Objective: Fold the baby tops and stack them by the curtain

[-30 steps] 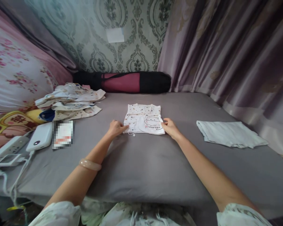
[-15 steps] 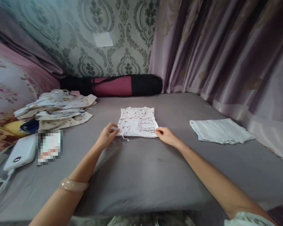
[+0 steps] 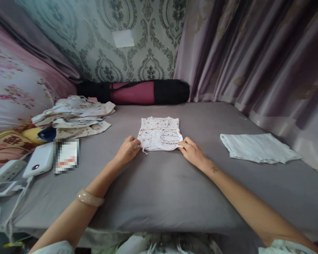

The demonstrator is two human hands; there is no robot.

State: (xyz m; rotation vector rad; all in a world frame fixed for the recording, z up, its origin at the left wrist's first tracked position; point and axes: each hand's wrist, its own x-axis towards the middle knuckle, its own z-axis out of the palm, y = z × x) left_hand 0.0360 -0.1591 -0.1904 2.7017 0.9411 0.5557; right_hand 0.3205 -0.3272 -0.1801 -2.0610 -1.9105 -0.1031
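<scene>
White and printed, the garment [image 3: 157, 137] lay centrally on the grey sheet [image 3: 159, 190], its near corners pinched and partly hidden by the left hand [image 3: 127, 150] and right hand [image 3: 193, 151]. Piled clothes [image 3: 74, 112] sat far left, a power bank [image 3: 39, 160] near left, a folded cloth [image 3: 259, 148] right, a long bag [image 3: 132, 92] beyond.

The head camera looks forward — and down — over grey sheeting [image 3: 159, 190].
</scene>
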